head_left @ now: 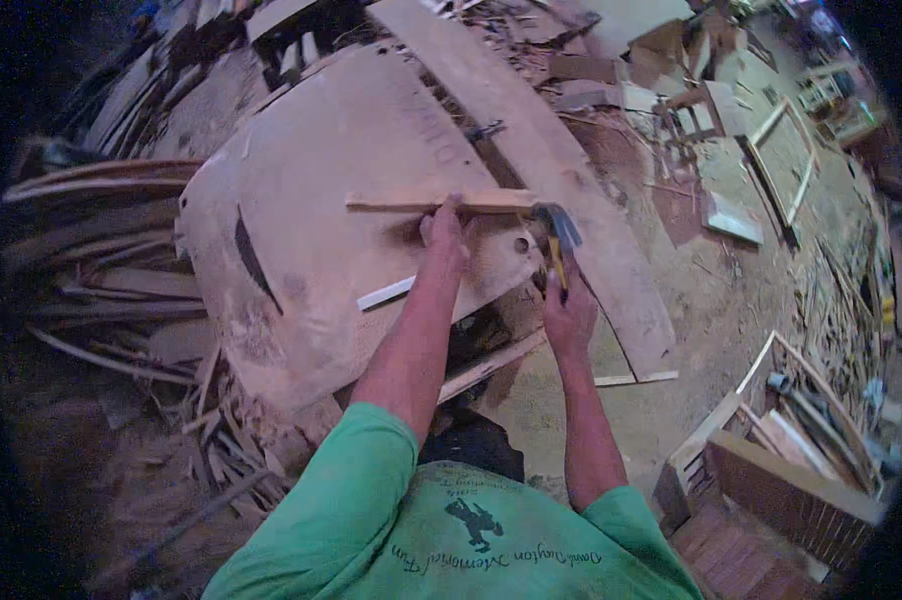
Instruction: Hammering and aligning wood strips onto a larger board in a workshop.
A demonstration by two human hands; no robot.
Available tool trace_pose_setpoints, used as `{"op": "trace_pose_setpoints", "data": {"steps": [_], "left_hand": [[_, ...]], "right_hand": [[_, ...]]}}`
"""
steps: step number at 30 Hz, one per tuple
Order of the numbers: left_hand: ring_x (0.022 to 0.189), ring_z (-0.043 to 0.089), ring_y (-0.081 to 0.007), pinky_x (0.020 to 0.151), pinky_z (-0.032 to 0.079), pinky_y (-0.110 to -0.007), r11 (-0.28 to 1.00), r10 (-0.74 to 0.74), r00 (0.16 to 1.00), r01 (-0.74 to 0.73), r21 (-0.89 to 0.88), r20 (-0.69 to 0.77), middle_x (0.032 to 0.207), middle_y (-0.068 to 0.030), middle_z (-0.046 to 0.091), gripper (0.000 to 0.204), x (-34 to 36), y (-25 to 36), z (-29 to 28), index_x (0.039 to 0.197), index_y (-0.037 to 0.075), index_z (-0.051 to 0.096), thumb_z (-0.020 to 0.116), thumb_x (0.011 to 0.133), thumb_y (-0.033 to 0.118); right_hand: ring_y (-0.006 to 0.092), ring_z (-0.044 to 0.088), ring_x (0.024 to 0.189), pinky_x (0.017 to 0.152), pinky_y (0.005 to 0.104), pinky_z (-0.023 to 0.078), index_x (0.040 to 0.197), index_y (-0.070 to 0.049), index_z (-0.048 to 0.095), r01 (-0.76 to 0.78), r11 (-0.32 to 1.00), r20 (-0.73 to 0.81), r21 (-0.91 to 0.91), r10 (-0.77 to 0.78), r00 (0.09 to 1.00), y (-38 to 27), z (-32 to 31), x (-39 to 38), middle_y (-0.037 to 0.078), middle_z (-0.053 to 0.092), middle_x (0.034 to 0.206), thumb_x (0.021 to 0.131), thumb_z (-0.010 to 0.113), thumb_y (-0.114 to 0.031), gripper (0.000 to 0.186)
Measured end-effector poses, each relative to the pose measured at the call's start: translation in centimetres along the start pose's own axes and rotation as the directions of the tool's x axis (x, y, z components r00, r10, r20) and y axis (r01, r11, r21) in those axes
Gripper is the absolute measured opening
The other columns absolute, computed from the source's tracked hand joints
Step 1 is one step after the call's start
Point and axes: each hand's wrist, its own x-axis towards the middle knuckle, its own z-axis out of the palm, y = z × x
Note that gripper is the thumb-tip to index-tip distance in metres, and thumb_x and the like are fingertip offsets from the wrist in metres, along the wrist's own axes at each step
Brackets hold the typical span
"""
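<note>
Near panel (311, 150) edge: left hand (447, 228) closed on wood strip (391, 201), right hand (571, 315) round hammer (568, 228).

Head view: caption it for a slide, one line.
Over a pale panel, the left hand holds a wooden strip; the right hand grips a hammer, head by the strip's end.

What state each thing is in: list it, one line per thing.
Left hand: gripping the wooden strip
Right hand: closed around the hammer's handle
Wooden strip: held crosswise
Claw hammer: held, head at the wooden strip's right end
Round-cornered board: lying, pierced
White strip: lying on the board
Long plank: lying diagonally
</note>
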Motion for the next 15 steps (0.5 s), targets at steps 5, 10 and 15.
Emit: {"op": "trace_pose_setpoints", "data": {"steps": [5,10,15], "left_hand": [[0.093,0.067,-0.0252,0.069,0.061,-0.044,0.988,0.152,0.973,-0.147,-0.041,0.176,0.113,-0.0081,0.064,0.055,-1.2,7.4,-1.1,0.133,0.011,0.048,0.080,0.089,0.021],[0.101,0.062,-0.0181,0.081,0.055,-0.037,0.791,0.492,0.853,-0.521,0.319,0.173,0.113,-0.0059,0.061,0.048,-5.9,17.1,-12.0,0.134,0.015,0.052,0.068,0.098,0.042],[0.100,0.061,-0.0181,0.081,0.052,-0.034,0.806,0.565,0.808,-0.495,0.324,-0.169,0.118,-0.0043,0.062,0.050,-12.8,23.6,-25.1,0.127,0.007,0.059,0.068,0.098,0.046]], "right_hand": [[0.0370,0.067,0.079,0.072,0.0439,0.053,0.149,-0.020,0.056,0.047,0.989,0.011,-0.138,-0.046,0.999,-0.6,2.2,-4.0,0.019,0.069,0.092,0.094,0.066,-0.019,0.056],[0.0364,0.068,0.085,0.073,0.0454,0.055,0.143,-0.024,0.062,0.103,0.973,0.117,-0.205,-0.080,0.990,-3.8,5.4,-1.4,0.015,0.065,0.100,0.092,0.068,-0.021,0.051],[0.0352,0.059,0.109,0.090,0.0511,0.050,0.136,-0.023,0.064,0.317,0.842,0.097,-0.436,-0.306,0.947,-7.6,8.5,0.6,0.013,0.060,0.120,0.092,0.068,-0.021,0.044]]}}
